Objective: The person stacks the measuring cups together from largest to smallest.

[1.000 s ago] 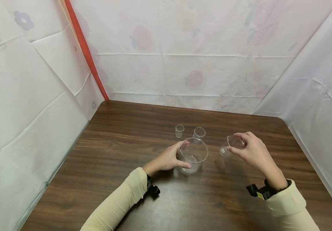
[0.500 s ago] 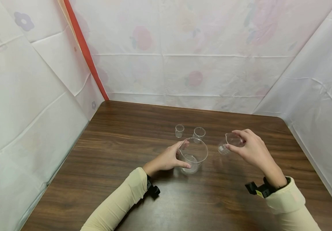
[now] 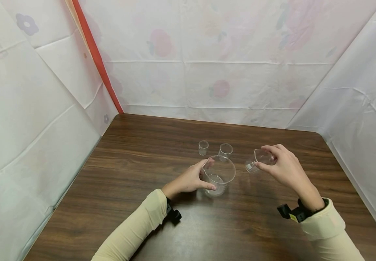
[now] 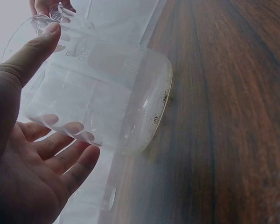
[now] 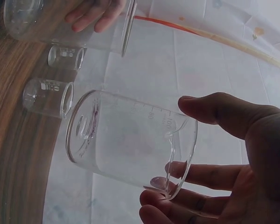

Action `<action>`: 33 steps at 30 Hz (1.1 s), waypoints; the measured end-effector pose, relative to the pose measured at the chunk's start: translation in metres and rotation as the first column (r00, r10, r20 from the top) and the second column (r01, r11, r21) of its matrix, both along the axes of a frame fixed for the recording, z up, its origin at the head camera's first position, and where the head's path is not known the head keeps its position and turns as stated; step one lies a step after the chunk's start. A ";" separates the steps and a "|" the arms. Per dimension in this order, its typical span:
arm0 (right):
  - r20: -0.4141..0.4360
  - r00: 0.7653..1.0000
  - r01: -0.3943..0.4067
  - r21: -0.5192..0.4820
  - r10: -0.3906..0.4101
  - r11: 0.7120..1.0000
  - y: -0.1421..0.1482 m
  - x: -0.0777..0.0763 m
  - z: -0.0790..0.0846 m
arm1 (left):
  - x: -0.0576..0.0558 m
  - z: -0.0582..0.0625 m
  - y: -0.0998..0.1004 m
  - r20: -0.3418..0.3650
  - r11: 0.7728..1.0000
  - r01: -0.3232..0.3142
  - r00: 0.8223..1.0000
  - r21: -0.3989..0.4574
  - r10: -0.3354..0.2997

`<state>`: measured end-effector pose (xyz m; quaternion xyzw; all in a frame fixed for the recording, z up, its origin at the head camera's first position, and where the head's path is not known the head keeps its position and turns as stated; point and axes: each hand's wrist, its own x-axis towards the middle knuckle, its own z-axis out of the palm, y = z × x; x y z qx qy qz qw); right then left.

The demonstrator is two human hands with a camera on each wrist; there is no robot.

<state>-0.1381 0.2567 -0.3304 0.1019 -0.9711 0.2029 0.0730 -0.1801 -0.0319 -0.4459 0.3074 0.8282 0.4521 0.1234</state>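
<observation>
A large clear glass beaker (image 3: 222,179) stands upright on the brown wooden table. My left hand (image 3: 189,177) grips its side, thumb on the near wall and fingers on the far wall. To the right, my right hand (image 3: 285,168) pinches a medium glass beaker (image 5: 130,140) at its rim between thumb and fingers. This beaker carries graduation marks up to 100 and looks tilted, raised off the table, with nothing visible inside. Beyond the large beaker stand two smaller ones: a little beaker (image 3: 203,148) and a slightly bigger beaker (image 3: 226,149), partly hidden behind the large rim.
The wood-grain table (image 3: 135,156) runs back to a white patterned curtain (image 3: 188,83). More white sheeting encloses both sides. A red strip (image 3: 96,54) descends to the table's back left corner. Cameras with black straps sit on both wrists.
My right hand has moved slightly up and left in the head view, carrying the medium beaker with it. The left hand and large beaker have stayed in place.
</observation>
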 end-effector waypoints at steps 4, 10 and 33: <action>-0.020 1.000 -0.001 0.006 0.001 1.000 0.000 0.000 0.001 | 0.000 0.000 0.000 0.007 1.000 0.000 1.000 0.001 0.000; -0.046 0.999 -0.006 -0.002 0.005 1.000 -0.001 0.000 0.002 | 0.001 0.000 0.000 0.008 1.000 -0.006 1.000 -0.009 0.006; -0.085 0.994 -0.070 -0.038 0.066 0.997 -0.016 -0.004 0.009 | 0.000 -0.001 0.000 0.011 0.999 -0.025 1.000 -0.039 0.025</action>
